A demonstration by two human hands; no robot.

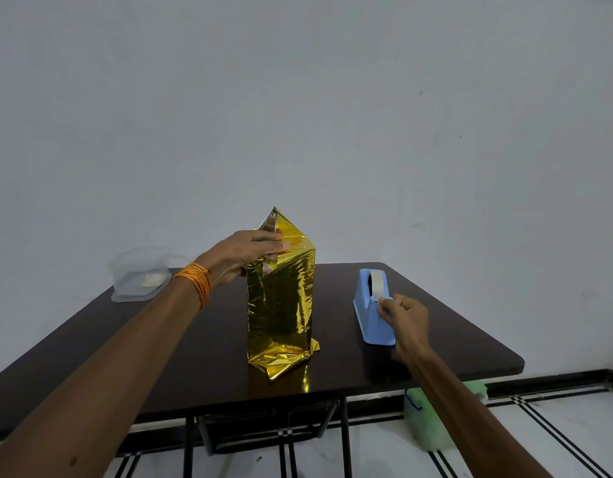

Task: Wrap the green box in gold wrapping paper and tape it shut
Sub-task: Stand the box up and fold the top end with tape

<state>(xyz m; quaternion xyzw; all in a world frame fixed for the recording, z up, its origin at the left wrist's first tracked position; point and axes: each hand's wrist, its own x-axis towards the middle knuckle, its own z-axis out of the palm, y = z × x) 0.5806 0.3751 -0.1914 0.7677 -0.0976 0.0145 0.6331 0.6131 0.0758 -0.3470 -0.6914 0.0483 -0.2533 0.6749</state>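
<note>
Currently taping the top flap, with left hand (250,251) gripping folded gold wrapping paper (281,305), right hand (407,317) pinching tape (377,283) at the dispenser (367,315), likely needing a clean tear next.

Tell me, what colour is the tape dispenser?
The dispenser is light blue; head view shows it best.

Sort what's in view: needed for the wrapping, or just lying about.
In use: tall box in shiny gold wrapping paper, gripped by left hand; blue plastic tape dispenser, white tape pinched by right hand.
Lying about: clear plastic container; pale green object under dark table.
</note>
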